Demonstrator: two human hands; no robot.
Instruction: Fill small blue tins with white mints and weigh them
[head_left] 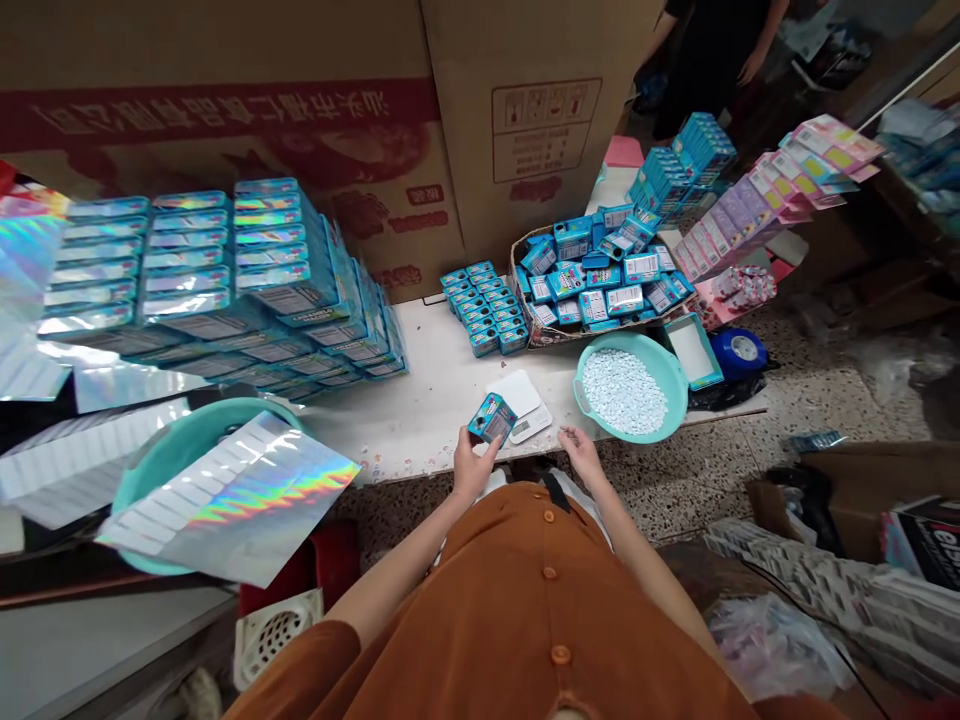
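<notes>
Blue tin [493, 419] — gripped, left hand [474, 468]

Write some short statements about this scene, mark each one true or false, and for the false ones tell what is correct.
1. The left hand holds a small blue tin. True.
2. The right hand rests on the white digital scale. False: it is beside the scale, not touching it.
3. The teal basin beside the scale holds small white pieces. True.
4. The holographic sheets lie in the cardboard tray. False: they lie over another teal basin at the left.
5. Another person stands at the upper right. True.
</notes>
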